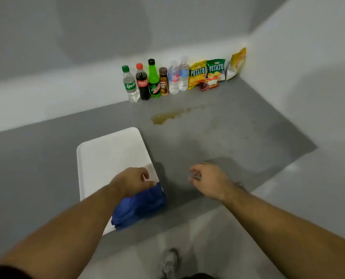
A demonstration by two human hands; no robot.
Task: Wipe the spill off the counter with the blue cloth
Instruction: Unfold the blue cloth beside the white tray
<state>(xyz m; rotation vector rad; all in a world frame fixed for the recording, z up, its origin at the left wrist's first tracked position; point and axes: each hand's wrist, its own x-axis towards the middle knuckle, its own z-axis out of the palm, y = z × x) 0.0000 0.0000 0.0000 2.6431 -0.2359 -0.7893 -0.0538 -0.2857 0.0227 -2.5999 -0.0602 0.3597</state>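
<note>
Reaching for the blue cloth (139,206) at the near corner of the white tray (107,156).

Left hand (135,181) pinching the cloth's top; right hand (209,181) loosely curled, holding nothing, right of the tray. Brown spill (167,116) beyond the tray on the grey counter (227,141), close to bottles (143,83) against white corner walls. Likely risks: smearing wider, toppling bottles.
</note>
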